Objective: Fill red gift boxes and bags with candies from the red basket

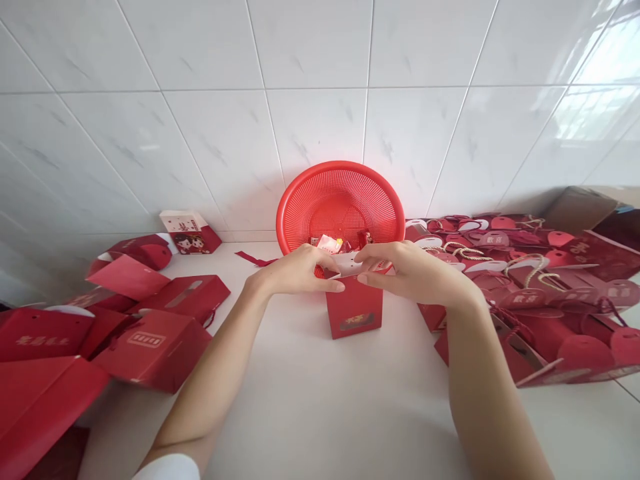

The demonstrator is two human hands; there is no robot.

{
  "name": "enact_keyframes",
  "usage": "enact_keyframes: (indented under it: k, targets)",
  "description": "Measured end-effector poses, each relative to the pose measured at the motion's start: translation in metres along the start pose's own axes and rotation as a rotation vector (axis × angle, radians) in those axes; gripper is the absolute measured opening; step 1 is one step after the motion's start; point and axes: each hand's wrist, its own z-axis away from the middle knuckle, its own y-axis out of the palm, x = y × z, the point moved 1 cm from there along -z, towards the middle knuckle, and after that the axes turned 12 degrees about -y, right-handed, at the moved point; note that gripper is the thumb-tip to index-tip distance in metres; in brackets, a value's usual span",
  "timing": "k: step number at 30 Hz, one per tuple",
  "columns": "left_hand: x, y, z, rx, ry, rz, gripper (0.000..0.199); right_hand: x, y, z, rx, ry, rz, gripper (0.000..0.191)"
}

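A small red box (354,307) with a dark window and gold print stands upright on the white table, its top edges showing white inside. My left hand (306,270) is at its upper left edge, thumb in front and fingers behind, gripping the rim. On the right, my right hand (400,268) pinches the upper right edge of the same box. Directly behind the box, a red plastic basket (340,172) leans tilted toward me, with small wrapped items (330,244) in its bottom.
Several red boxes (155,347) lie on the left, with a printed box (190,233) by the tiled wall. Many red boxes with rope handles (530,287) are piled on the right, before a brown carton (575,210). A dark red ribbon (256,259) lies left of the basket.
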Motion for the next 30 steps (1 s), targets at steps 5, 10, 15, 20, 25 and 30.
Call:
enact_keyframes:
  k: [5, 10, 15, 20, 25, 30]
  targets:
    - [0.002, -0.003, -0.002, -0.147, 0.035, 0.032, 0.017, 0.002, -0.003, 0.001, -0.134, -0.065, -0.028, 0.022]
    - [0.004, -0.003, -0.005, -0.086, 0.013, -0.023, 0.022, -0.002, -0.004, 0.000, -0.147, -0.039, 0.041, 0.023]
    - [-0.004, -0.011, 0.001, -0.334, 0.122, 0.122, 0.028, -0.010, -0.005, -0.001, -0.342, 0.005, 0.044, 0.052]
    - [-0.013, -0.013, 0.008, -0.524, 0.196, 0.262, 0.034, -0.008, -0.006, -0.004, -0.417, -0.095, -0.401, 0.045]
    - [-0.014, -0.003, 0.005, -0.614, 0.209, 0.490, 0.037, -0.003, -0.001, -0.008, -0.523, -0.122, -0.755, 0.042]
    - [-0.017, 0.003, 0.007, -0.462, 0.163, 0.741, 0.075, -0.006, 0.004, -0.010, -0.598, -0.118, -0.782, 0.042]
